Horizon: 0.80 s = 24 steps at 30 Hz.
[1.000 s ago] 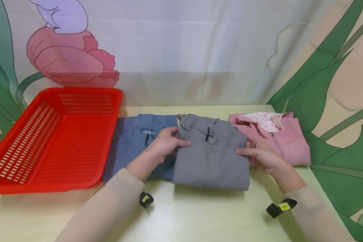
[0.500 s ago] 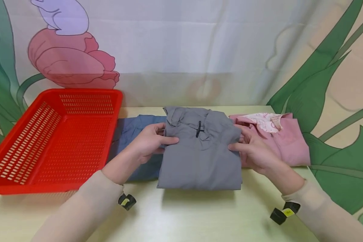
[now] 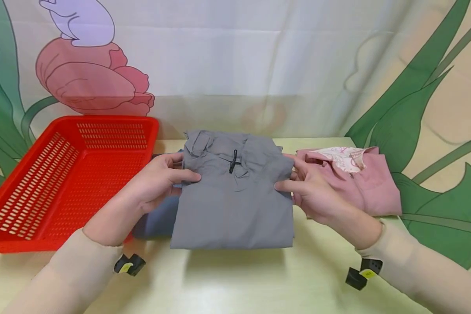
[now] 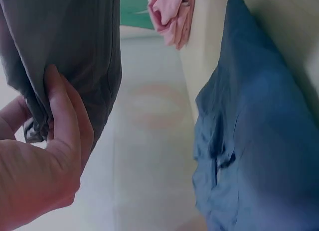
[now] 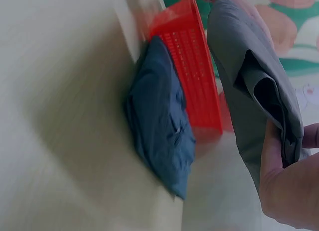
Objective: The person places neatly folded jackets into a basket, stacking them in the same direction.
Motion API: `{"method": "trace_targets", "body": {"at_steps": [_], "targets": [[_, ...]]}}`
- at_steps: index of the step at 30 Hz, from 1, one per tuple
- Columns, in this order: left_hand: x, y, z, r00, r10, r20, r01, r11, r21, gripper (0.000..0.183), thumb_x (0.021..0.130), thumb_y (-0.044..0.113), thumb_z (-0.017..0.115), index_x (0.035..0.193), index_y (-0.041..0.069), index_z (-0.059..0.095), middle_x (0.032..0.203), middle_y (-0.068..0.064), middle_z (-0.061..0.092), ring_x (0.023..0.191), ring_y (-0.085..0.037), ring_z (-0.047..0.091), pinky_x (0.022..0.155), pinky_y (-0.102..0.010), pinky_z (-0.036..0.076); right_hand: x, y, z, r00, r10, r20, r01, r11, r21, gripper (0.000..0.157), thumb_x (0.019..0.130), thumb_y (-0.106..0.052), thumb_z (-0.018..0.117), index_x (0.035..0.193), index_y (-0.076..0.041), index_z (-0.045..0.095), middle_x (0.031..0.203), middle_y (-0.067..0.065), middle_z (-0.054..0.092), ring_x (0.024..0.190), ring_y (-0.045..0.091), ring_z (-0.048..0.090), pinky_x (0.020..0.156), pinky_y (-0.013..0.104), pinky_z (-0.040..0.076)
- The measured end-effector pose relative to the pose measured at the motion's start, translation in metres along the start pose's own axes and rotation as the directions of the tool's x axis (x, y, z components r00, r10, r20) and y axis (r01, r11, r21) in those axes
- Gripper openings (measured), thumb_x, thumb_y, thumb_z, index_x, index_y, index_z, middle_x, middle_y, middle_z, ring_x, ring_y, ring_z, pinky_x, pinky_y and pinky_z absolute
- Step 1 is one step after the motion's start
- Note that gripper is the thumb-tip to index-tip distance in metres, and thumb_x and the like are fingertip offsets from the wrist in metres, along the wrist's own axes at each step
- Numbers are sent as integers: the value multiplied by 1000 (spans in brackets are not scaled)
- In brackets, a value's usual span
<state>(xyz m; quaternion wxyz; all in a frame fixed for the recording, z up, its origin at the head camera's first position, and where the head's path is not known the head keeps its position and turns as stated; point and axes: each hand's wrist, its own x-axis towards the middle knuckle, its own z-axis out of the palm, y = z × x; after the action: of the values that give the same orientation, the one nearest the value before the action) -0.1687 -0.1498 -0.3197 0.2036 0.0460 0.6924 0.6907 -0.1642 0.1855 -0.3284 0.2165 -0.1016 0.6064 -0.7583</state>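
Observation:
A folded grey jacket (image 3: pixel 235 209) with a black cord at its collar is held up above the table by both hands. My left hand (image 3: pixel 162 181) pinches its left edge, thumb on top and fingers beneath. On the opposite edge, my right hand (image 3: pixel 314 189) grips it the same way. Below and behind the grey jacket lies a folded blue jacket (image 3: pixel 157 220), mostly hidden in the head view. The left wrist view shows that blue jacket (image 4: pixel 264 121) lying apart from the grey one. A pink folded garment (image 3: pixel 370 187) with a patterned white lining rests beyond my right hand.
A red plastic basket (image 3: pixel 90 192) with slotted walls stands on the left of the table (image 3: pixel 235 283), beside the blue jacket. Behind the table hangs a printed curtain (image 3: pixel 220 56). More printed cloth with green leaves (image 3: pixel 400 144) borders the right side.
Both hands have carried the grey jacket leftward, from between the blue and pink garments to over the blue jacket, covering more of it. The basket and pink garment have stayed in place.

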Motion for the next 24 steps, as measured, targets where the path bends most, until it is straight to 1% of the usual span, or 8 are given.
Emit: {"method": "trace_targets", "body": {"at_steps": [3,6,9,12,14,17,20,24], "targets": [[-10,5,-9,1000,12,18,-12,1000,18,53,98,7,68,146,-1,49,120,-10,68,100,-25,69,86,-41,57,1,-6,10,1000,6,9,-6,1000,-2,71,91,16,57,155,-10,37,138,14,55,111,21,67,83,38,60],[-19,8,-20,999,21,28,-22,999,41,52,98,9,69,146,1,50,122,-8,68,101,-26,68,85,-41,58,4,-12,20,1000,16,17,-16,1000,-9,71,91,15,58,154,-13,39,137,13,55,110,20,66,81,35,61],[-28,11,-32,1000,30,10,-30,997,72,48,98,10,70,144,6,55,118,-5,70,98,-25,67,81,-37,58,10,-15,33,999,25,20,-25,999,-21,71,91,14,60,154,-14,41,136,12,55,112,20,64,80,34,60],[-34,12,-44,999,38,-10,-37,996,81,43,98,11,71,139,12,60,115,-3,72,95,-23,67,79,-35,58,17,-17,46,999,27,19,-26,999,-32,72,90,13,62,153,-16,42,136,11,55,115,21,61,79,34,60],[-37,12,-52,999,44,-19,-43,997,66,40,98,11,71,137,14,62,114,-3,72,95,-22,69,79,-34,59,22,-17,52,1000,22,21,-21,999,-38,73,89,12,63,153,-16,43,137,12,55,116,23,60,79,35,60],[-40,12,-62,998,59,-19,-58,998,22,38,98,8,70,134,14,64,116,-4,73,96,-23,71,80,-37,60,30,-18,60,999,20,25,-18,999,-41,74,87,11,63,153,-17,42,138,13,54,119,25,58,81,37,59],[-41,12,-71,997,71,-22,-71,997,-7,36,98,6,70,133,14,65,116,-4,73,96,-22,71,80,-37,60,38,-18,67,999,26,23,-25,999,-36,77,86,10,63,155,-18,40,139,14,54,120,25,57,82,38,58],[-43,11,-85,996,81,-37,-80,997,5,35,98,7,70,132,16,67,115,-3,73,97,-21,71,80,-35,60,51,-13,76,999,24,25,-23,999,-34,78,84,10,63,154,-17,41,133,13,57,113,23,60,81,38,58]]}}
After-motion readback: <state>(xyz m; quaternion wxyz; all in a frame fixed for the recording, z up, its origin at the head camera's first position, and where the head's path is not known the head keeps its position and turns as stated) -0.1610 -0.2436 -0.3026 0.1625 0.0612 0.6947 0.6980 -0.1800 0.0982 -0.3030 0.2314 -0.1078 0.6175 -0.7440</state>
